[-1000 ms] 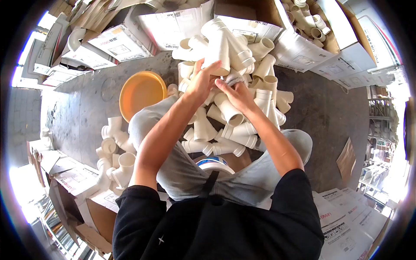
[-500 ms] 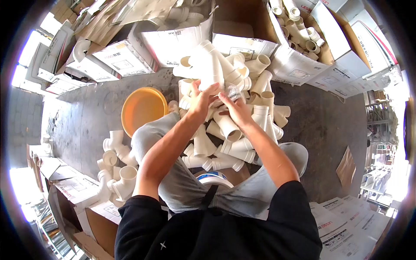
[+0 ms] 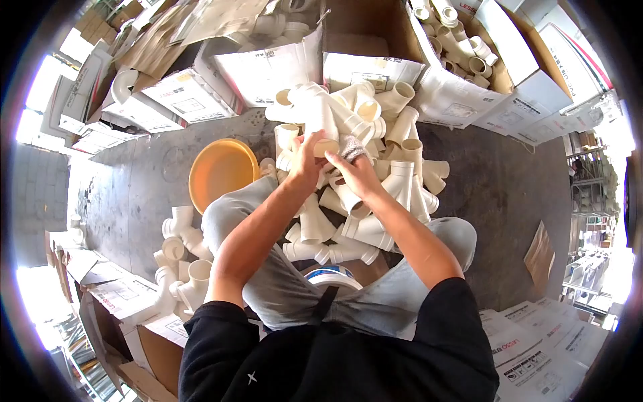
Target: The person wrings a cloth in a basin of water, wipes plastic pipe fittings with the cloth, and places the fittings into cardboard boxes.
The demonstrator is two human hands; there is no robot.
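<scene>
Upper centre | left hand [image 3: 306, 165] clasps white fitting [image 3: 321, 119], right hand [image 3: 357, 176] grips grey wad [image 3: 351, 149] | apparent handling; next move needs steadiness

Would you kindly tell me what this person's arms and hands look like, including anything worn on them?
Short, plain black sleeves end above the elbows, leaving both forearms bare. No watch or bracelet shows. The left hand looks ungloved; grey-white textured material shows at the right hand, but whether worn or held is unclear.
</scene>
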